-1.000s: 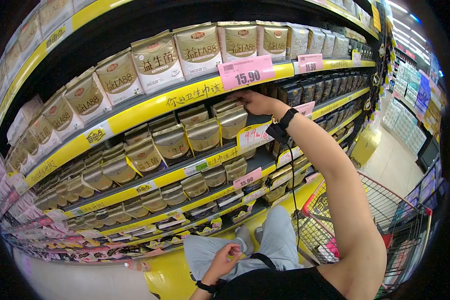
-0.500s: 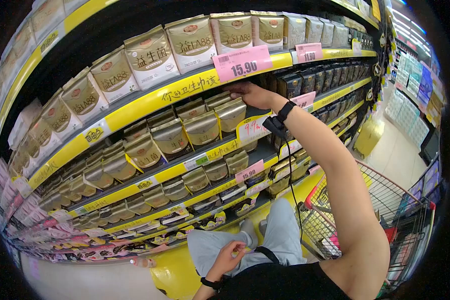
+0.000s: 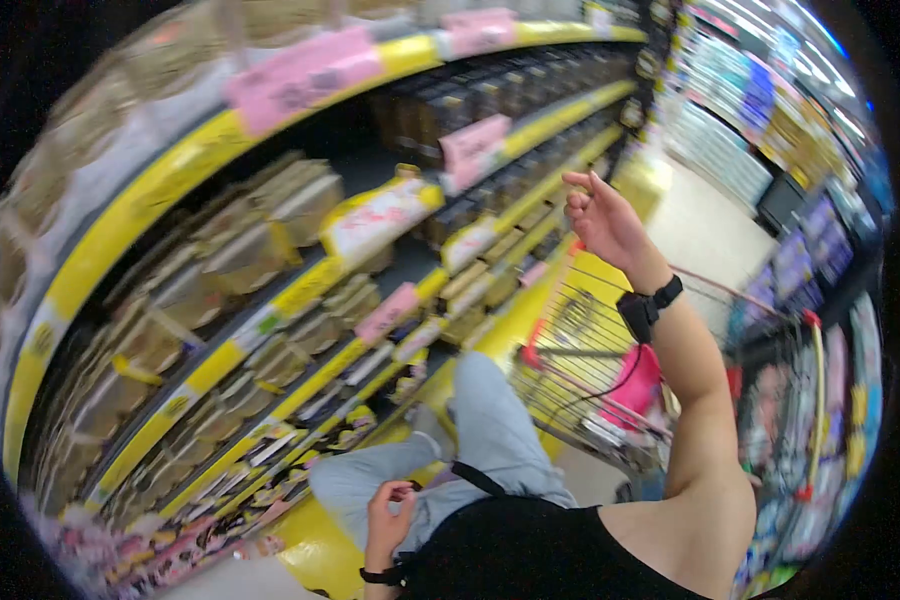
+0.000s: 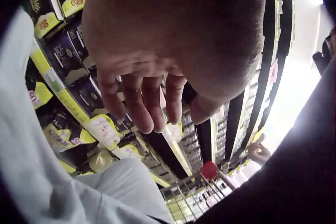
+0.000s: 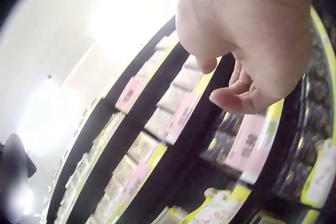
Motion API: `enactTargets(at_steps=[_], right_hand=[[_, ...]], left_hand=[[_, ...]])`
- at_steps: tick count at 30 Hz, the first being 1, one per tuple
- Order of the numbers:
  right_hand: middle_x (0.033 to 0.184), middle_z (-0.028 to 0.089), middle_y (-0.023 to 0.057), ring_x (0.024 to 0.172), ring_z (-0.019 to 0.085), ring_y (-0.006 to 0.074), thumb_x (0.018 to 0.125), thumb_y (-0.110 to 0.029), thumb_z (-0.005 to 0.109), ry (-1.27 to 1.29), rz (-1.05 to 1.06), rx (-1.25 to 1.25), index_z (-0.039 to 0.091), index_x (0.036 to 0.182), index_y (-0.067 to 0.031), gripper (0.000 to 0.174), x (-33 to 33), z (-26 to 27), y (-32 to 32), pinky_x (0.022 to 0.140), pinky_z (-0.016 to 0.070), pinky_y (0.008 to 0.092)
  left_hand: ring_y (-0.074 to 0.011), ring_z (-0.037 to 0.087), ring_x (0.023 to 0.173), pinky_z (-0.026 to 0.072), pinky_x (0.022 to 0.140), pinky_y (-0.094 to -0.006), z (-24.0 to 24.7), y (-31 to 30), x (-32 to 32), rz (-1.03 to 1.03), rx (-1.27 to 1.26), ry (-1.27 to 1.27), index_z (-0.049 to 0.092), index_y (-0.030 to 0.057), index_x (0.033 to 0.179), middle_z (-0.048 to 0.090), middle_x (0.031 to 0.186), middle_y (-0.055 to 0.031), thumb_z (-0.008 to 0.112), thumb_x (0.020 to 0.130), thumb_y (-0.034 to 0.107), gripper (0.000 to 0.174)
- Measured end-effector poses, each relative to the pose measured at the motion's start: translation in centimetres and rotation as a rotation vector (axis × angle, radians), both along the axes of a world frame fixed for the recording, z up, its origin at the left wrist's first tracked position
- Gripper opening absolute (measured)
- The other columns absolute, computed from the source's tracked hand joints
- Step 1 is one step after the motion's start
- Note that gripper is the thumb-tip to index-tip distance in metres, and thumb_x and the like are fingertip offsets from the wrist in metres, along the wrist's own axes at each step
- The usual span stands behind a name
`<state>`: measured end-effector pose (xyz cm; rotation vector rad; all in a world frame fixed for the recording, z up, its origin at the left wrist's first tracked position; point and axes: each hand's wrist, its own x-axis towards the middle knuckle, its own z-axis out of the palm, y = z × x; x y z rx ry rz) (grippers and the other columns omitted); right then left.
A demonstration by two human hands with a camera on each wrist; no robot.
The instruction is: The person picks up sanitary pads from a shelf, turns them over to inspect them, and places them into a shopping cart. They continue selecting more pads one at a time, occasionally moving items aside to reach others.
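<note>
My right hand (image 3: 610, 225) is raised in the air in front of the shelves, over the near side of the cart. Its fingers are loosely bent, and the right wrist view shows nothing in them. Closest to it are the shelf edges with pink price tags (image 5: 249, 148). My left hand (image 3: 390, 520) is low by my lap, its fingers hanging loosely with nothing in them in the left wrist view. Gold packs (image 3: 255, 255) stand in rows on the shelf to the left, blurred in the head view. Dark packs (image 3: 510, 95) fill the shelf farther right.
A wire shopping cart (image 3: 580, 310) with red corners stands at my right, a bright pink item (image 3: 638, 385) in it. Yellow shelf edges (image 3: 120, 290) run along the left. Beyond the cart, the aisle floor (image 3: 710, 190) leads back to more stacked goods.
My right hand has come away from the gold packs and swung right, out of the shelf, empty. The head view has turned right. The left hand stays by my lap.
</note>
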<state>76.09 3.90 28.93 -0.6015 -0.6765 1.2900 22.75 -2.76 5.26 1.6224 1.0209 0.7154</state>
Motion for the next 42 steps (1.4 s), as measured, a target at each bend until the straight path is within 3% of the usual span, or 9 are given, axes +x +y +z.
enactTargets(at_steps=[7,10,12,17,21,28,35,38,42], right_hand=[[0.082,0.061,0.004,0.073,0.059,0.0117,0.103,-0.031,0.052,0.044,-0.53,-0.151,0.061,0.105,-0.0063,0.026,15.1,-7.7,-17.9,0.058,0.0478,0.023],[0.091,0.067,0.0058,0.077,0.062,0.0147,0.098,-0.033,0.058,-1.126,-0.63,-0.848,0.062,0.112,-0.0037,0.033,17.9,-10.5,-25.4,0.065,0.052,0.0308],[0.099,0.07,0.0096,0.083,0.067,0.0215,0.09,-0.037,0.068,-1.605,-0.292,-1.157,0.061,0.114,-0.0012,0.043,22.1,-17.2,-31.1,0.072,0.0546,0.0356],[0.139,0.051,0.0268,0.128,0.053,0.0341,0.078,-0.029,0.082,-1.349,-0.539,-1.397,0.037,0.144,0.0055,0.088,22.0,-25.4,-38.1,0.105,0.044,0.0378],[0.136,0.054,0.0269,0.121,0.058,0.0345,0.076,-0.026,0.084,-1.298,-0.723,-1.307,0.023,0.155,-0.0013,0.103,22.9,-31.0,-39.5,0.1,0.0488,0.0388],[0.116,0.063,0.0281,0.112,0.061,0.0368,0.068,-0.042,0.087,-0.911,-0.682,-1.522,0.05,0.129,-0.0033,0.081,20.3,-26.0,-32.8,0.093,0.0517,0.0446],[0.101,0.066,0.0228,0.096,0.067,0.034,0.07,-0.053,0.082,-1.431,-0.658,-1.602,0.057,0.111,-0.001,0.071,25.6,-33.9,-34.8,0.075,0.0562,0.0415],[0.103,0.067,0.0142,0.098,0.067,0.0232,0.08,-0.035,0.077,-0.924,-0.431,-1.405,0.054,0.117,-0.0004,0.056,22.7,-25.6,-32.5,0.075,0.0557,0.0359],[0.11,0.064,0.0079,0.102,0.063,0.0175,0.083,-0.022,0.07,-0.879,-0.1,-0.978,0.053,0.123,-0.0011,0.048,16.9,-16.7,-27.6,0.083,0.0525,0.0315]], left_hand=[[-0.0221,0.065,0.08,0.052,0.075,-0.0334,1.6,2.7,5.6,-0.343,0.074,0.155,0.065,0.0005,0.102,0.067,0.09,-0.0119,0.069,0.084,0.004,0.019],[-0.0254,0.065,0.082,0.0515,0.077,-0.0355,3.1,3.9,9.2,-0.38,0.137,0.196,0.064,0.0,0.101,0.066,0.091,-0.0134,0.069,0.084,0.006,0.019],[-0.0262,0.064,0.082,0.0512,0.077,-0.036,3.3,4.3,11.0,-0.381,0.162,0.196,0.064,0.0,0.102,0.065,0.09,-0.0134,0.069,0.084,0.006,0.019],[-0.0257,0.064,0.081,0.0509,0.075,-0.0359,2.5,2.8,13.2,-0.442,0.151,0.215,0.064,0.0001,0.103,0.065,0.09,-0.0123,0.07,0.085,0.009,0.021],[-0.0238,0.063,0.078,0.0507,0.073,-0.0344,1.8,1.2,12.5,-0.488,0.018,0.272,0.065,0.0002,0.104,0.065,0.089,-0.0116,0.07,0.086,0.011,0.021],[-0.0215,0.062,0.076,0.0501,0.072,-0.0335,2.4,0.6,12.8,-0.398,-0.011,0.295,0.066,-0.0002,0.104,0.066,0.089,-0.0123,0.068,0.088,0.011,0.02],[-0.0251,0.064,0.078,0.0507,0.074,-0.0338,1.9,0.8,14.2,-0.451,0.045,0.255,0.066,-0.0006,0.103,0.066,0.089,-0.0128,0.067,0.088,0.011,0.019],[-0.0256,0.064,0.08,0.0509,0.074,-0.0339,2.5,1.0,14.5,-0.462,0.045,0.254,0.066,-0.0007,0.102,0.066,0.088,-0.013,0.067,0.089,0.011,0.018],[-0.0246,0.065,0.08,0.0511,0.074,-0.0333,2.1,1.9,14.3,-0.478,0.08,0.214,0.066,-0.0006,0.101,0.066,0.088,-0.0127,0.067,0.088,0.009,0.016]])
